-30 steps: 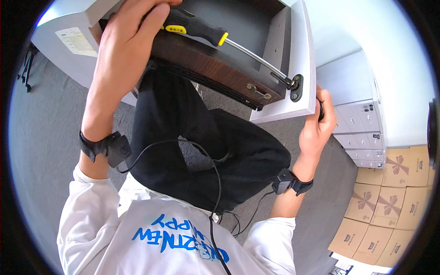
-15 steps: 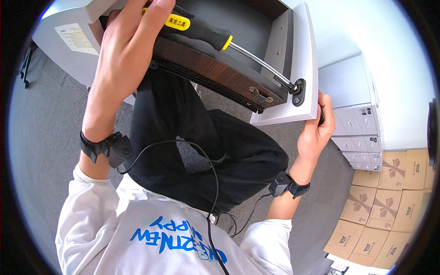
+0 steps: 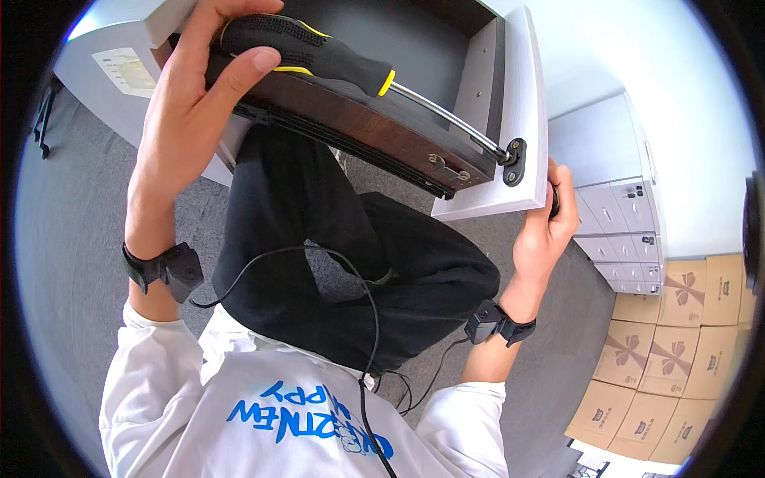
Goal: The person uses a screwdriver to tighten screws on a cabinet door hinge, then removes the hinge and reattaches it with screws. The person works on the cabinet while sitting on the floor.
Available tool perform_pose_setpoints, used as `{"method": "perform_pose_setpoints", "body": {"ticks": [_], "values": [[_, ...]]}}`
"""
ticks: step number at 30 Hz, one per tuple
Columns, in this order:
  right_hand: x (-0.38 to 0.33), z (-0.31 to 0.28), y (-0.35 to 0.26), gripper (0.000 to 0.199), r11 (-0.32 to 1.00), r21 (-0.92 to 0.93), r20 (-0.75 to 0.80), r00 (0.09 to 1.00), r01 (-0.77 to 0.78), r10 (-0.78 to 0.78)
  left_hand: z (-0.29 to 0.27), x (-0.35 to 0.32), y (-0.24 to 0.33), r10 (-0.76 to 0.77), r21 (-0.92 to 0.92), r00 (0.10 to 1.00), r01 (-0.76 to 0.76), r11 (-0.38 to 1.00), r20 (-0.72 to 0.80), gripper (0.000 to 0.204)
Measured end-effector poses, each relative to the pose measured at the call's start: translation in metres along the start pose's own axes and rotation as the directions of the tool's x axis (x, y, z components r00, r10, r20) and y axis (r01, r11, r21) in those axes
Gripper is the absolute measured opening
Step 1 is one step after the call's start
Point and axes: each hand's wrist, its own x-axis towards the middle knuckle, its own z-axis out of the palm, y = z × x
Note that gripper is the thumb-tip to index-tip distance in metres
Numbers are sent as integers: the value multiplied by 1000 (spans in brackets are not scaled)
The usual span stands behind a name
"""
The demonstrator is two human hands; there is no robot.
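Note:
My left hand (image 3: pixel 187 107) is closed around the rear of a screwdriver (image 3: pixel 335 68) with a black and yellow handle, thumb on the near side. Its steel shaft slants down to the right. The tip meets a black oval metal fitting (image 3: pixel 515 162) with screws, on the inner face of the pale drawer front (image 3: pixel 522 88). On the outer side of that panel, my right hand (image 3: pixel 550 219) has its fingers curled around a round black piece (image 3: pixel 555 201), mostly hidden by the fingers. The pulled-out drawer (image 3: pixel 374 118) has dark brown sides.
A black slide rail (image 3: pixel 351 151) runs along the drawer's near side, above my crossed legs in black trousers (image 3: pixel 382 271). A cable (image 3: pixel 374 319) hangs across my lap. To the right stand a grey cabinet (image 3: pixel 610 199) and stacked cardboard boxes (image 3: pixel 669 358).
My left hand has shifted left and slightly down, and its grip has turned the screwdriver handle, with the yellow label no longer showing. My right hand stays at the panel.

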Motion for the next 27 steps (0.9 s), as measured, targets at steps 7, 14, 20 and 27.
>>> {"method": "perform_pose_setpoints", "body": {"ticks": [7,14,20,27], "values": [[0,0,-2,23,999,-37,-6,1000,26,-26,6,-19,3,71,103,979,-52,993,-193,38],[-1,3,1,23,1000,-25,-28,1000,-4,3,16,-34,3,131,1,921,-141,990,-366,42],[1,3,-1,29,998,-42,-40,998,41,-43,10,-57,7,120,56,898,-106,993,-424,40],[1,-2,-45,46,882,-268,-248,858,387,-451,2,-80,11,-62,-193,838,-53,980,-543,57]]}}
